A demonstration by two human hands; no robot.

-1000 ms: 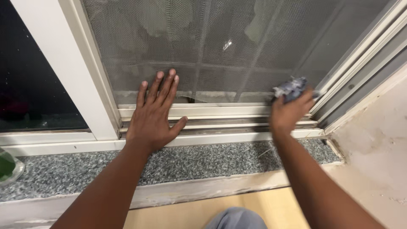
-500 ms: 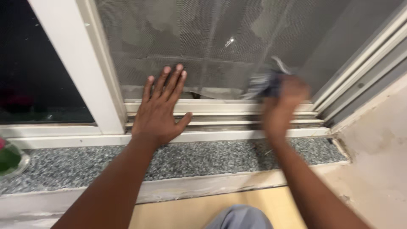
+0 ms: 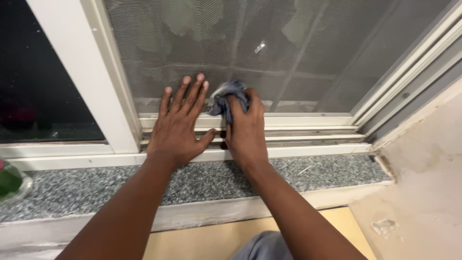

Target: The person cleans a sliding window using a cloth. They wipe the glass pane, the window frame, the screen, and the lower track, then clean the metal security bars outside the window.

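Pressing flat against the lower edge of the mesh screen (image 3: 269, 53), the left hand (image 3: 179, 126) is seen with all its fingers spread and straight, nothing being gripped; the fingertips are laid on the mesh and the palm is set over the white sliding tracks (image 3: 308, 136) of the window frame. Just beside it, at its thumb side, the right hand (image 3: 245, 130) is closed around a crumpled grey-blue cloth (image 3: 227, 97), which is bunched under the fingers and pushed against the bottom of the screen where the mesh meets the frame. Part of the cloth is shown sticking out above the knuckles, toward the left hand's fingertips, and the two hands are nearly touching at the thumbs.

Below both wrists a speckled grey stone sill (image 3: 192, 185) is laid across the view, and both forearms are stretched over it. Beyond the left hand, on its outer side, a broad white frame post (image 3: 82, 72) is seen, with a dark glass pane (image 3: 38, 82) past it. Farther out on the same side, at the edge of the sill, a green object (image 3: 9, 182) is partly visible; what it is cannot be told. On the outer side of the right hand, well apart from it, a rough beige wall (image 3: 423, 183) is met by the end of the tracks.
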